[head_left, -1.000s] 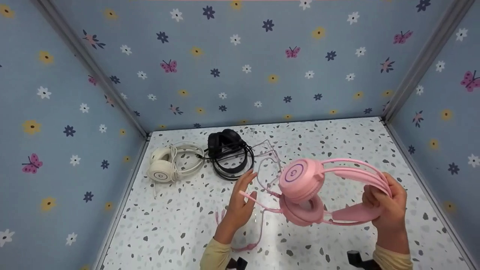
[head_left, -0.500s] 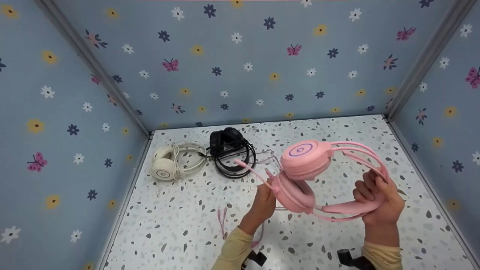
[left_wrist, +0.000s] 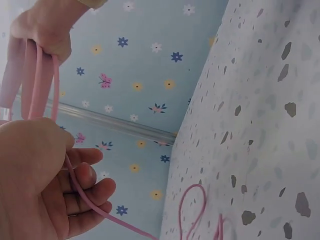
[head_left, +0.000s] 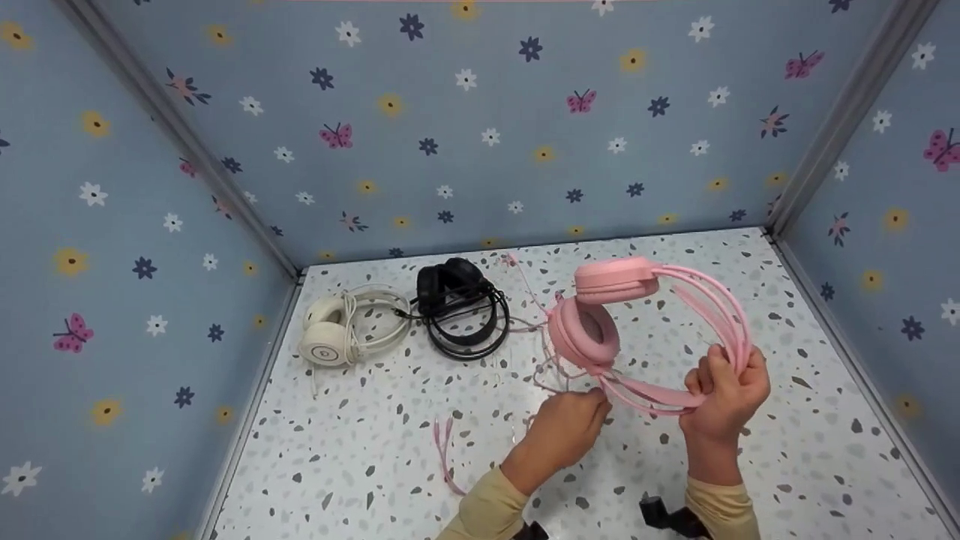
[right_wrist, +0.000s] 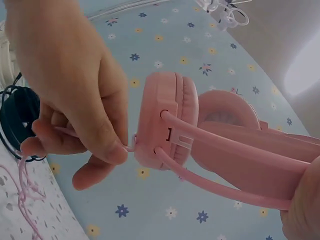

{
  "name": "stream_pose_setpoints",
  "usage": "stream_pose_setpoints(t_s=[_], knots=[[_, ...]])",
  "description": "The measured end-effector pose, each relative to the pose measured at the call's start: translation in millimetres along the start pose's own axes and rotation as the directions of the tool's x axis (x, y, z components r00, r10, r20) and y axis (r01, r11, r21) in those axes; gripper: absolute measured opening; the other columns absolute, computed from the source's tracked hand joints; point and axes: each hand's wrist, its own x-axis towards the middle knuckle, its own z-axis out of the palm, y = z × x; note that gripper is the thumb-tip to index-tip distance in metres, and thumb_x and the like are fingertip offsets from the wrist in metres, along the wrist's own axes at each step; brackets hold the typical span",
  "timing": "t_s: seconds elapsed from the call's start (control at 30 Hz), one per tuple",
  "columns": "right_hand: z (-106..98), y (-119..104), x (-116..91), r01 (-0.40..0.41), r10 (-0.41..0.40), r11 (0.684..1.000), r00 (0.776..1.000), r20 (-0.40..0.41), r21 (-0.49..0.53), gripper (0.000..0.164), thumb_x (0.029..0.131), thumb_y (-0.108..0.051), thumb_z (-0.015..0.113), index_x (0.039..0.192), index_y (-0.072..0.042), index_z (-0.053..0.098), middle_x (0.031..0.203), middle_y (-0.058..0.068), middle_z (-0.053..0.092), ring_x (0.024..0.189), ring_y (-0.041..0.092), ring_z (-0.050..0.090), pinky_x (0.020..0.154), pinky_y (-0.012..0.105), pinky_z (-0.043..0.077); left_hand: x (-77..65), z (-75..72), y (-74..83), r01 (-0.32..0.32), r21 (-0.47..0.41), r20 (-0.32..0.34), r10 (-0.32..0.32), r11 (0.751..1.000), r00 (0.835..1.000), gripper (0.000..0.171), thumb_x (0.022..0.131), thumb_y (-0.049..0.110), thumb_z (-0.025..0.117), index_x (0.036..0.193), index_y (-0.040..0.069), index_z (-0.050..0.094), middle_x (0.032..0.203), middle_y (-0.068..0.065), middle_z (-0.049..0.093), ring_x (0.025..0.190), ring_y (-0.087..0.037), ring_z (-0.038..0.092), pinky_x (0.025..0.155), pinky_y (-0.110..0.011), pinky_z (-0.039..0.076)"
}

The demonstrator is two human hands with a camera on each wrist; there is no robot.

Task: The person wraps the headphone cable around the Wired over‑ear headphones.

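Note:
A pink headset is held up above the speckled table, its ear cups toward the middle and its headband to the right. My right hand grips the headband. Just below the lower ear cup, my left hand pinches the pink cable, which runs out between thumb and fingers in the left wrist view. In the right wrist view the left hand is close beside that ear cup. The thin microphone boom points toward the back wall. Part of the cable is hidden behind the left hand.
Left on the table lies a white headset with its cable wrapped round it. Beside it sits a black headset with a bundled black cable. Pink cable ends lie near the front. Flowered panels enclose the back and sides.
The headset has tilted, so its boom swings from pointing left to pointing backward. My left hand has moved right, from the ear cup and boom to the cable below. The right hand has shifted left.

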Motion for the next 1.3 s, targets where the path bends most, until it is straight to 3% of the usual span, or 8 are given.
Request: stream_pose_setpoints(t_s=[0.2,0.37,0.53,0.8,0.93,1.03,1.2,1.3], knots=[[-2,7,0,0.043,-0.063,0.978,0.994,-0.093,-0.205,0.016,0.081,0.002,0.059,0.084,0.011,0.045,0.053,0.009,0.03,0.035,0.019,0.02,0.031,0.025,0.02,-6.7,-4.3,6.0,-0.113,0.133,0.059,0.106,0.985,0.993,0.03,0.092,0.029,0.044,0.064,0.019,0.043,0.049,0.009,0.034,0.043,-0.008,0.042,0.038,-0.026,0.032],[-3,7,0,-0.139,0.137,0.99,0.984,-0.115,-0.014,0.017,0.087,0.001,0.049,0.076,0.0,0.037,0.053,0.004,0.018,0.037,0.013,0.015,0.033,0.024,0.014,-4.0,18.0,1.5,0.02,0.19,0.078,-0.035,0.982,0.996,0.028,0.094,0.034,0.037,0.072,0.019,0.048,0.051,0.008,0.041,0.043,-0.011,0.045,0.036,-0.028,0.031],[-4,11,-2,-0.294,0.313,0.94,0.945,-0.097,0.17,0.024,0.092,-0.005,0.043,0.074,-0.009,0.028,0.056,0.001,0.014,0.038,0.012,0.015,0.034,0.024,0.014,4.8,32.1,4.5,0.096,0.149,0.1,-0.112,0.984,0.989,0.028,0.096,0.038,0.026,0.087,0.022,0.047,0.054,0.009,0.041,0.043,-0.008,0.039,0.036,-0.026,0.029],[-19,31,-5,-0.181,0.156,0.961,0.979,-0.13,-0.21,0.02,0.084,-0.003,0.058,0.086,0.003,0.039,0.051,0.008,0.025,0.035,0.015,0.022,0.029,0.024,0.021,14.6,-15.3,10.3,-0.122,0.208,0.176,0.086,0.971,0.981,0.026,0.091,0.033,0.046,0.069,0.02,0.051,0.054,0.007,0.045,0.047,-0.01,0.046,0.04,-0.026,0.036],[-22,33,-6,-0.167,0.158,0.882,0.986,-0.058,-0.44,0.017,0.085,-0.002,0.055,0.086,0.005,0.041,0.051,0.008,0.032,0.035,0.015,0.028,0.029,0.023,0.022,18.9,-50.9,2.4,-0.284,0.254,0.303,0.203,0.924,0.931,0.025,0.087,0.036,0.051,0.069,0.02,0.055,0.055,0.008,0.045,0.048,-0.009,0.045,0.044,-0.025,0.038],[-21,33,-9,-0.132,0.198,0.778,0.979,0.04,-0.615,0.01,0.086,-0.002,0.052,0.085,0.003,0.043,0.053,0.007,0.035,0.037,0.014,0.031,0.031,0.023,0.024,24.9,-75.9,-2.0,-0.378,0.237,0.37,0.277,0.895,0.887,0.026,0.085,0.038,0.053,0.067,0.021,0.056,0.053,0.01,0.042,0.047,-0.007,0.042,0.046,-0.026,0.038],[-22,31,-22,-0.068,0.283,0.562,0.952,0.114,-0.824,0.009,0.087,-0.007,0.052,0.083,-0.001,0.047,0.056,0.008,0.039,0.038,0.016,0.036,0.032,0.024,0.029,32.1,-112.2,-5.2,-0.449,0.122,0.388,0.374,0.885,0.843,0.033,0.079,0.036,0.061,0.053,0.023,0.044,0.047,0.01,0.031,0.045,-0.004,0.031,0.045,-0.019,0.028],[-21,30,-28,-0.114,0.334,0.511,0.94,0.074,-0.852,0.008,0.086,-0.008,0.054,0.084,-0.002,0.049,0.059,0.008,0.039,0.041,0.018,0.037,0.034,0.025,0.03,34.8,-123.7,-7.1,-0.503,0.062,0.383,0.445,0.862,0.81,0.041,0.077,0.036,0.062,0.05,0.022,0.035,0.046,0.009,0.024,0.044,-0.006,0.024,0.061,-0.013,0.032]])
